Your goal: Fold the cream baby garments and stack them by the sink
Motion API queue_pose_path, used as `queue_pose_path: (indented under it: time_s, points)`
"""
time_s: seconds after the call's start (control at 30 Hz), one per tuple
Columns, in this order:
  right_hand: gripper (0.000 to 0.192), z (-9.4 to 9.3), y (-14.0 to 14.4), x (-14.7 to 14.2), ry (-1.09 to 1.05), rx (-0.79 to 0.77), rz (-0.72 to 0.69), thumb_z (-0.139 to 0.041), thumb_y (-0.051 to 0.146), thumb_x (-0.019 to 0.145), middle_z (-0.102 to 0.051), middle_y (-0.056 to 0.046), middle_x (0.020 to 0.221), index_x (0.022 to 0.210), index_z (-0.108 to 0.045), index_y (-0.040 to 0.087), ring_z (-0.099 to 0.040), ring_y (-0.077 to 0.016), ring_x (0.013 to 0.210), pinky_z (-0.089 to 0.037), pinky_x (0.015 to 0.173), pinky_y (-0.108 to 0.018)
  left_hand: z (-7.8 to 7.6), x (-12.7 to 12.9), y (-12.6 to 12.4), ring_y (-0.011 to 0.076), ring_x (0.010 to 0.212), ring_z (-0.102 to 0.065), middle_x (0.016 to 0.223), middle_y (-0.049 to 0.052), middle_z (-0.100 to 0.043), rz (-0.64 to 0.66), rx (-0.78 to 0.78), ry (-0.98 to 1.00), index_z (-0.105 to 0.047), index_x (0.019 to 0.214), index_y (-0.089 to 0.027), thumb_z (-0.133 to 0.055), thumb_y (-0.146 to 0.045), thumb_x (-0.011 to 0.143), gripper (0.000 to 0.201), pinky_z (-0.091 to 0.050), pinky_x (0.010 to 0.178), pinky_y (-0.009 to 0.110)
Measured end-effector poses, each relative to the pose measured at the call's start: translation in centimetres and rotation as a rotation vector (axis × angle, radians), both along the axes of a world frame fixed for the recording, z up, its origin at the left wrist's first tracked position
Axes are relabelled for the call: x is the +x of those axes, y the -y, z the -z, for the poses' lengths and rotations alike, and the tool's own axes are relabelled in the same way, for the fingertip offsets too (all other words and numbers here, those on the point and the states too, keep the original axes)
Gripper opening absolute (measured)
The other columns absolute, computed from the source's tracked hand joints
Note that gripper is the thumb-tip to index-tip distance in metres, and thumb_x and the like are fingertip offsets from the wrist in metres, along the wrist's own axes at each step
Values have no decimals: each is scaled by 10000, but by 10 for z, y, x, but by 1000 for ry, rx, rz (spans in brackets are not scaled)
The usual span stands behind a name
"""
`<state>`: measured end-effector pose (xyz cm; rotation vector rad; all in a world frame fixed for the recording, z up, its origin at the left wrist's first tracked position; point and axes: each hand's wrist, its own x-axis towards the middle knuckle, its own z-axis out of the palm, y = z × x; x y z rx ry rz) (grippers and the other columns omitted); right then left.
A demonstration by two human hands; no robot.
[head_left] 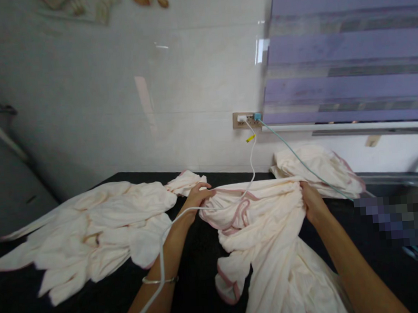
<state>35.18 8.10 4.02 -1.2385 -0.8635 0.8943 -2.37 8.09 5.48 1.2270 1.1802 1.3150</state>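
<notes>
Head view, one frame. Two bare forearms enter from the bottom edge; no sleeves visible on either, up to the frame edge. Left hand (197,195): no ring or glove discernible. Left wrist carries a thin silver-coloured bangle (159,280), a plain narrow band with no visible charm or marking. Right hand (312,201): bare, no ring, watch or band visible on hand or wrist. Fingernail detail is too blurred to record.

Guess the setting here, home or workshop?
Probably a home kitchen or utility counter: glossy white tiled wall, black countertop with a steel sink edge, wall socket, and cream pink-trimmed cloths in both hands.
</notes>
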Motion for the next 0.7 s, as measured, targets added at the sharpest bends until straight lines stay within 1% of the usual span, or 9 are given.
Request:
queue_pose_path:
  time_s: [0.07, 0.13, 0.23, 0.33, 0.4, 0.5, 0.57, 0.63, 0.7]
  points:
    - [216, 5, -2, 5, -26, -41, 32, -597, 314, 703, -641, -2, 593, 877, -662, 203, -647, -191, 591, -508, 506, -265, 4, -2, -5, 168, 757, -632, 861, 1, -667, -49, 26, 64, -575, 1041, -199, -831, -339, 541, 579, -460, 670, 253]
    - [228, 9, -4, 10, -31, -49, 44, -611, 263, 641, -577, 18, 544, 860, -641, 208, -582, -171, 521, -443, 443, -247, 8, -3, -9, 186, 828, -649, 949, 26, -669, -139, 42, -14, -548, 1064, -209, -796, -372, 576, 572, -477, 708, 274]
    - [324, 13, -3, 16, -16, -22, 129, -592, 222, 578, -497, 58, 528, 902, -606, 230, -474, -132, 458, -344, 393, -220, 13, -1, -11, 213, 816, -637, 877, 27, -648, -277, 36, -302, -543, 1010, -211, -772, -440, 627, 502, -444, 713, 291]
    - [387, 11, -3, 17, 60, 45, 222, -607, 213, 530, -571, 42, 656, 918, -607, 226, -514, -119, 550, -391, 461, -209, 18, -2, -8, 263, 798, -633, 768, 54, -646, -257, -88, -696, -579, 866, -201, -750, -588, 668, 467, -409, 709, 320]
    - [364, 7, -1, 14, 107, 130, 111, -654, 236, 529, -650, -2, 794, 891, -636, 208, -594, -142, 689, -473, 575, -232, 20, -5, -5, 276, 759, -619, 716, 73, -644, -154, -181, -877, -595, 747, -201, -686, -714, 694, 523, -382, 676, 328]
    - [306, 1, 2, 1, 170, 287, -141, -734, 305, 586, -700, -34, 905, 864, -656, 205, -655, -193, 867, -535, 761, -302, 21, -13, -1, 224, 658, -546, 671, 52, -625, 39, -186, -918, -607, 644, -203, -653, -760, 691, 561, -328, 609, 309]
    - [278, 1, 6, -10, 282, 334, -281, -757, 349, 645, -711, -38, 894, 862, -658, 206, -668, -201, 877, -539, 816, -331, 18, -16, 2, 183, 618, -493, 652, 22, -602, 201, -121, -845, -609, 630, -201, -696, -733, 662, 540, -301, 576, 289]
    - [250, 6, 9, -20, 452, 301, -435, -725, 389, 727, -722, -46, 877, 886, -678, 201, -673, -200, 846, -539, 817, -341, 13, -15, 5, 155, 599, -452, 627, -5, -558, 316, -28, -726, -588, 635, -198, -714, -723, 661, 540, -288, 556, 271]
    - [260, 15, 12, -27, 656, 234, -544, -677, 414, 791, -739, -61, 899, 926, -710, 194, -676, -210, 850, -537, 819, -348, 7, -11, 7, 142, 596, -436, 621, -23, -519, 282, 58, -572, -563, 668, -197, -686, -735, 702, 554, -299, 549, 256]
